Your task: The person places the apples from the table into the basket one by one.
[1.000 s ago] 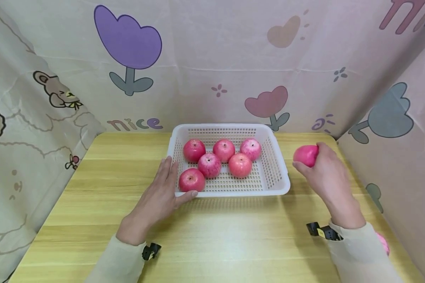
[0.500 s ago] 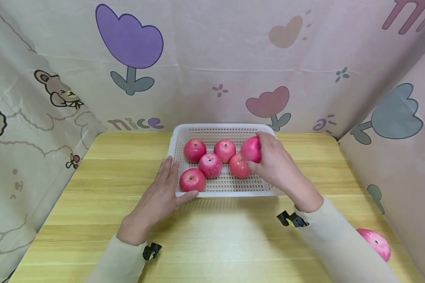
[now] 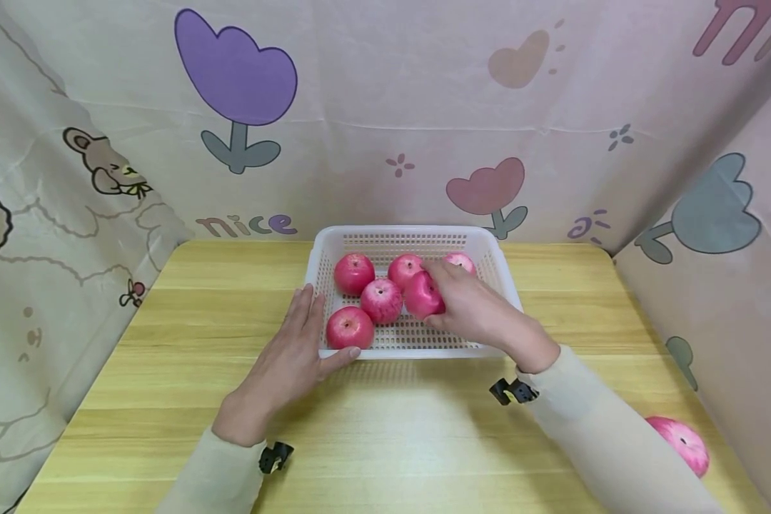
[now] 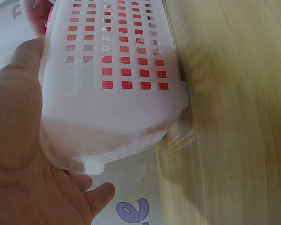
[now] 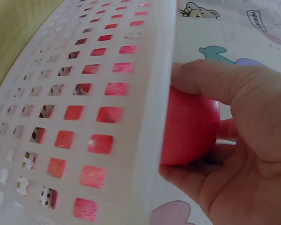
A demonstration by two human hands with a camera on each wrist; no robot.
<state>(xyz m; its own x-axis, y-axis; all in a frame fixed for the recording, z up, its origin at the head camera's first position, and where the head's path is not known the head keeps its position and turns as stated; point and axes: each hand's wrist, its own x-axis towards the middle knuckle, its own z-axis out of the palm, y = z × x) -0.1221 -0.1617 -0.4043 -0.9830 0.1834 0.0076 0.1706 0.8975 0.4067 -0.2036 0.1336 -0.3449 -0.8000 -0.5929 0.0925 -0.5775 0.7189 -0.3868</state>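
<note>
A white perforated plastic basket (image 3: 398, 348) holds several red-pink apples. My left hand (image 3: 285, 357) rests at its front left corner, with the fingers along the left rim and the thumb on the front rim. In the left wrist view, that palm lies against the basket wall (image 4: 107, 108). My right hand (image 3: 465, 300) reaches over the right side and grips a deep-pink apple (image 3: 422, 295) above the others. The right wrist view shows thumb and fingers around this apple (image 5: 192, 126) just past the rim. It hides the apple below it and overlaps its neighbours in the head view.
On the wooden table (image 3: 385, 442), another pink apple (image 3: 684, 444) lies near the right edge, partly behind the right sleeve (image 3: 604, 421). A printed cloth (image 3: 360, 107) hangs behind the table and along both sides. Small black cameras are strapped at the wrists.
My right hand has carried the apple from the table's right side leftward, over the basket's rim and down among the other apples. The left hand has stayed at the basket's corner.
</note>
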